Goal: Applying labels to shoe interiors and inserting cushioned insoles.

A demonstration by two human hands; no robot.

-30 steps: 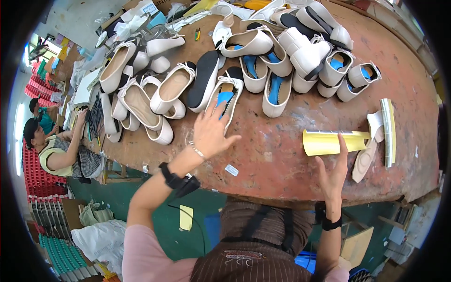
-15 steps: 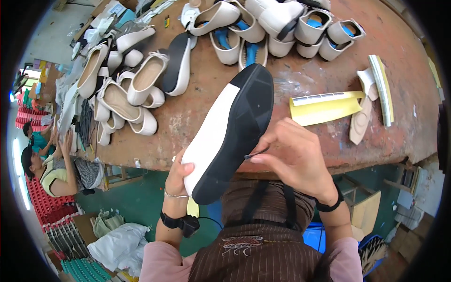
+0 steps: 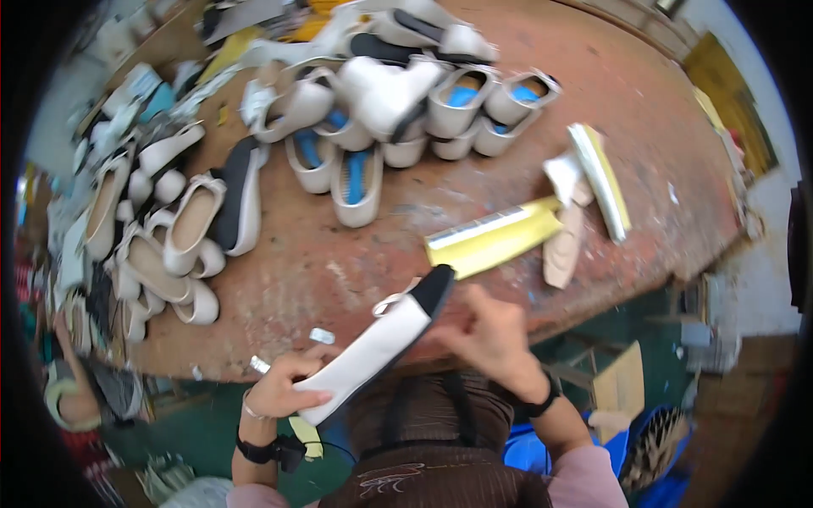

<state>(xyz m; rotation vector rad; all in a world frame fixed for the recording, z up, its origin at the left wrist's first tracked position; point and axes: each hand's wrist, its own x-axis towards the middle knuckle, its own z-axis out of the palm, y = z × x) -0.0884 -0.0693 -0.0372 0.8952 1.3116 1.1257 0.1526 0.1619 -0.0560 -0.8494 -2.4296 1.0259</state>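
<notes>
Over bench edge: white slip-on shoe [image 3: 373, 347], light, semi-stiff sole; left hand [image 3: 284, 391] clasps heel, right hand [image 3: 491, 339] fingers pinch toe side.

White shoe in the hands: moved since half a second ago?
Yes. The white shoe has turned side-on in both hands, black sole edge up. It no longer covers the table edge. Its toe now points at the yellow box.

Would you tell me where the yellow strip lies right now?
In the head view, the yellow strip lies on the table, right of centre, just beyond the white shoe.
</notes>
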